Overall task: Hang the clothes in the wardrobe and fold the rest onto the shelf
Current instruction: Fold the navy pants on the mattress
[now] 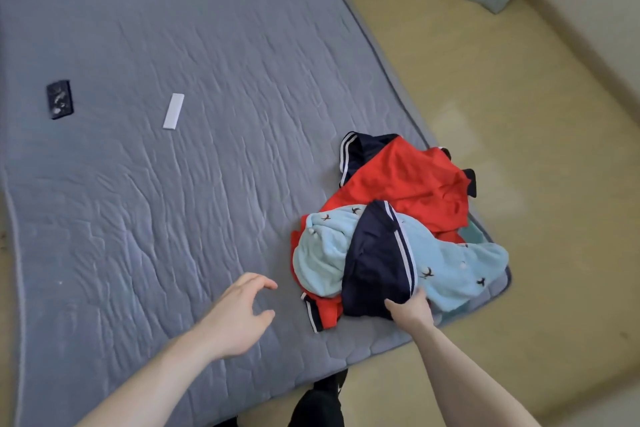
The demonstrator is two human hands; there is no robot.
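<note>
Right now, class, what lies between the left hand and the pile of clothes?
In the head view, only bare grey mattress separates the left hand from the pile of clothes.

Feed's bright and evenly lit from my end, soft shadows, daylight glare on the floor (460, 114), probably a window. Wide-angle bends the mattress (173, 45) edges, corners slightly soft.

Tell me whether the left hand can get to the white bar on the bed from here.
Probably yes: the left hand hovers open and holds nothing, and only bare mattress lies between it and the white bar, though it is a long stretch.
</note>
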